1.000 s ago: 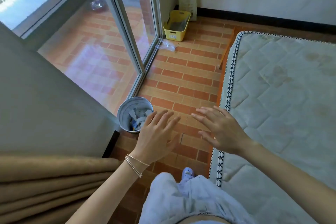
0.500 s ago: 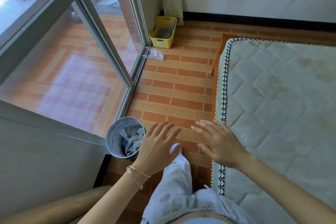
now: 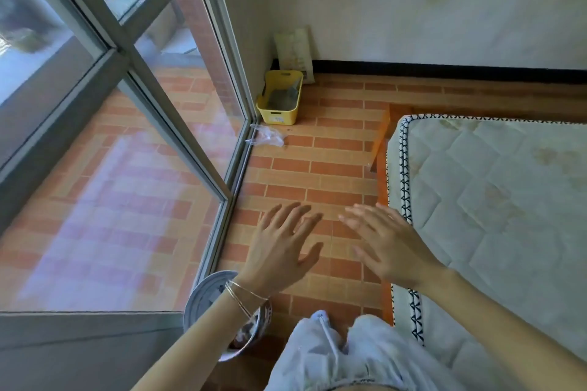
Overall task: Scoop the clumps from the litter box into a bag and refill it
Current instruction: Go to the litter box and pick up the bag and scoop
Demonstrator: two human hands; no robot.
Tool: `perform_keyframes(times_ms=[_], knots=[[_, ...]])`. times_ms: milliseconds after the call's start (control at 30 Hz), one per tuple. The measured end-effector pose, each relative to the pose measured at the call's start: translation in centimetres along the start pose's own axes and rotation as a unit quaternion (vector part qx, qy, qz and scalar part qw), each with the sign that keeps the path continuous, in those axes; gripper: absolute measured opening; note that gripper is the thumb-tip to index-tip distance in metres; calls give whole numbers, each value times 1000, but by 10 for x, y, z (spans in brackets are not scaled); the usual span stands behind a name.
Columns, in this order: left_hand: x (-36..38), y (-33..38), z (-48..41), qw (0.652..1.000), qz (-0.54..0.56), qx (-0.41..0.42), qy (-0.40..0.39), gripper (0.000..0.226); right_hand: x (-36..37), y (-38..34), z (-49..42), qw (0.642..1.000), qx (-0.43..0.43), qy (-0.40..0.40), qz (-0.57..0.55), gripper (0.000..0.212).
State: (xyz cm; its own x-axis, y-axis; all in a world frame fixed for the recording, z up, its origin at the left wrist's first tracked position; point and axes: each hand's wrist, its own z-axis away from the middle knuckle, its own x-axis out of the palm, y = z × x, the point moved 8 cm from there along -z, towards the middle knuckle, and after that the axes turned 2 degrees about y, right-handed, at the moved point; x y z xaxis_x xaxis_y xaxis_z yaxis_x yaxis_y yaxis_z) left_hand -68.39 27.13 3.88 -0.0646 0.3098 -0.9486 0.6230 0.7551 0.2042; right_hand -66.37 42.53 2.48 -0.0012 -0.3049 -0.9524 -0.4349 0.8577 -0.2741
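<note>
as fingers [image 3: 287, 216] splay, both hands [image 3: 279, 252] [image 3: 392, 247] hover.

Glossy yellow plastic litter box [image 3: 280, 98], crinkly clear plastic bag [image 3: 266, 138], matt brick-pattern floor [image 3: 305, 168], quilted cloth mattress [image 3: 492, 200], thin metal bangles [image 3: 244, 294].

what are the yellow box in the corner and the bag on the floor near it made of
Yellow box: probably moulded plastic, with a smooth even colour and a cut-out handle slot. Bag: seemingly thin clear plastic film, crumpled and see-through.
</note>
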Motion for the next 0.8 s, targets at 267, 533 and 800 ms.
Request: perform_keyframes(times_ms=[267,533,800], knots=[[37,-28,-18,999,25,-43,-13,43,30,36,-40,999,-21,-30,-17,45],[65,-59,-109,997,16,-64,-32,44,35,116,-106,996,-50,-74,-10,46],[63,-109,-243,998,-17,-66,-4,44,-16,206,-228,993,-94,-68,13,48]])
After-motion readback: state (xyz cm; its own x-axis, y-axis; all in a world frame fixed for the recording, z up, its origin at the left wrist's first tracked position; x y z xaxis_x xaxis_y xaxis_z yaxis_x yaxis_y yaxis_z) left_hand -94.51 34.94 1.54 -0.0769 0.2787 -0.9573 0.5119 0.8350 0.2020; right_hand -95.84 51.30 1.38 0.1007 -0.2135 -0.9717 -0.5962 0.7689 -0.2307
